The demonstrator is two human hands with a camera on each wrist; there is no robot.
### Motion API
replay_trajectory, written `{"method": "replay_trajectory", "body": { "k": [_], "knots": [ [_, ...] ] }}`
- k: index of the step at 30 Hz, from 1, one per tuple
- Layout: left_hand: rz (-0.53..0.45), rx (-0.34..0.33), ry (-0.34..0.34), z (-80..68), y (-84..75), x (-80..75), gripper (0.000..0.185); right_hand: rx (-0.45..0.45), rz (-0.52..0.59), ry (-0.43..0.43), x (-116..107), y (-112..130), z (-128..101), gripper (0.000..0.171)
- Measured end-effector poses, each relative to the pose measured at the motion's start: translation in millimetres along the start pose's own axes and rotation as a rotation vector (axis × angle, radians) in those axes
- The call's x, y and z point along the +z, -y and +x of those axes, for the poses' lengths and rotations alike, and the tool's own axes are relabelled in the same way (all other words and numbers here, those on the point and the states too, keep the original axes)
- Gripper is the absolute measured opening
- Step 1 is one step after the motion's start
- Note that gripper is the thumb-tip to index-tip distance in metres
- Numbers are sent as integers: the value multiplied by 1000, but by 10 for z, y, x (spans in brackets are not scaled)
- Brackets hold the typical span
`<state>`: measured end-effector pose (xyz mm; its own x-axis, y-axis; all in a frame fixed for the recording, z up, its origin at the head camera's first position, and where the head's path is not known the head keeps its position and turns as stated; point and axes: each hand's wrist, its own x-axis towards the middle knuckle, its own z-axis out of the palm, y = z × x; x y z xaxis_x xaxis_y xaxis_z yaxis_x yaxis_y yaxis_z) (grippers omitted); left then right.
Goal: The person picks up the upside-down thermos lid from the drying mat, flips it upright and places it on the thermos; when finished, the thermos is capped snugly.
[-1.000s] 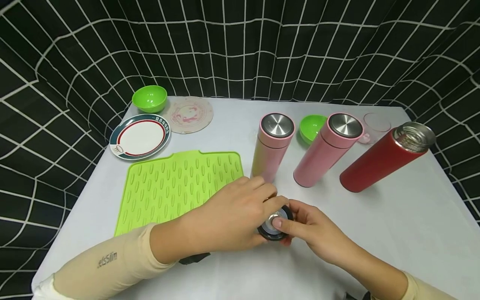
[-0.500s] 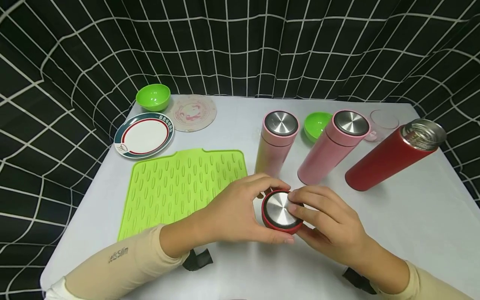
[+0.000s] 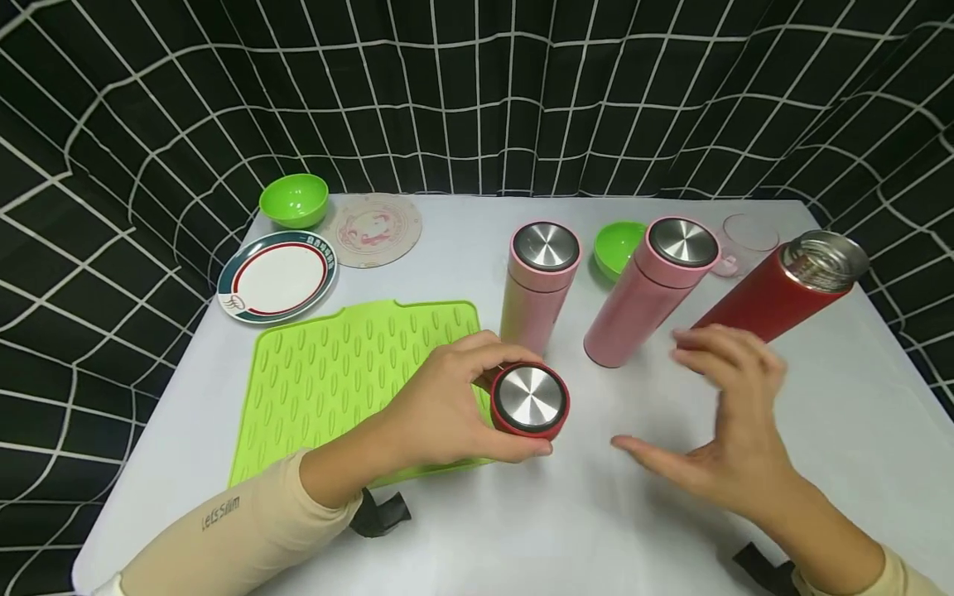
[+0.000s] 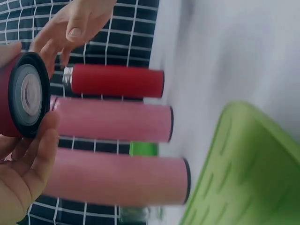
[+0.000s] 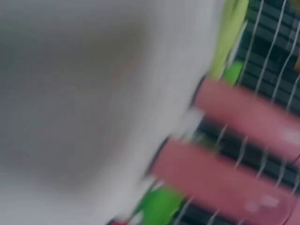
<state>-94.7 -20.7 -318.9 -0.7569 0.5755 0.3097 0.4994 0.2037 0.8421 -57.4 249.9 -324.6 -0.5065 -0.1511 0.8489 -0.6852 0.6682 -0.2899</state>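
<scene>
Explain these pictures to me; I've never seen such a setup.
There is no machine: a person works with bare hands. One camera, worn on the head, looks forward and down. The other two are worn on the wrists, so the scene looks turned; the right one is blurred.

The left hand holds a round red lid with a shiny metal top. The right hand holds nothing; behind it stands an open-mouthed red cylindrical flask, with two pink cylindrical flasks alongside.

Also on the white table are a ridged lime-green mat, a teal-rimmed white plate, two round green bowls and a flat patterned disc.
</scene>
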Motion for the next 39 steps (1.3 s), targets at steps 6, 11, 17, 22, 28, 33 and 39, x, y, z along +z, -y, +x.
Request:
{"method": "replay_trajectory", "body": {
  "k": [6, 11, 17, 22, 28, 33, 39],
  "knots": [
    [20, -51, -41, -71, 95, -132, 61, 898, -143, -121, -327, -480, -253, 79],
    [30, -42, -60, -83, 89, -212, 60, 1227, 7, 211, -394, -907, -348, 97],
    [22, 8, -90, -74, 64, -261, 59, 1155, -2, 372, -414, -1159, -382, 88],
    [27, 82, -105, -57, 14, -299, 59, 999, -3, 540, -533, -1118, -399, 79],
    [26, 263, -159, -4, -149, -357, 64, 688, 310, 651, -398, -738, -419, 66],
    [56, 344, -175, 162, -359, -303, 68, 604, 419, 712, -139, -284, -438, 67],
    [95, 397, -139, 360, -518, -130, 66, 605, 482, 688, 124, 39, -440, 75]
  ]
}}
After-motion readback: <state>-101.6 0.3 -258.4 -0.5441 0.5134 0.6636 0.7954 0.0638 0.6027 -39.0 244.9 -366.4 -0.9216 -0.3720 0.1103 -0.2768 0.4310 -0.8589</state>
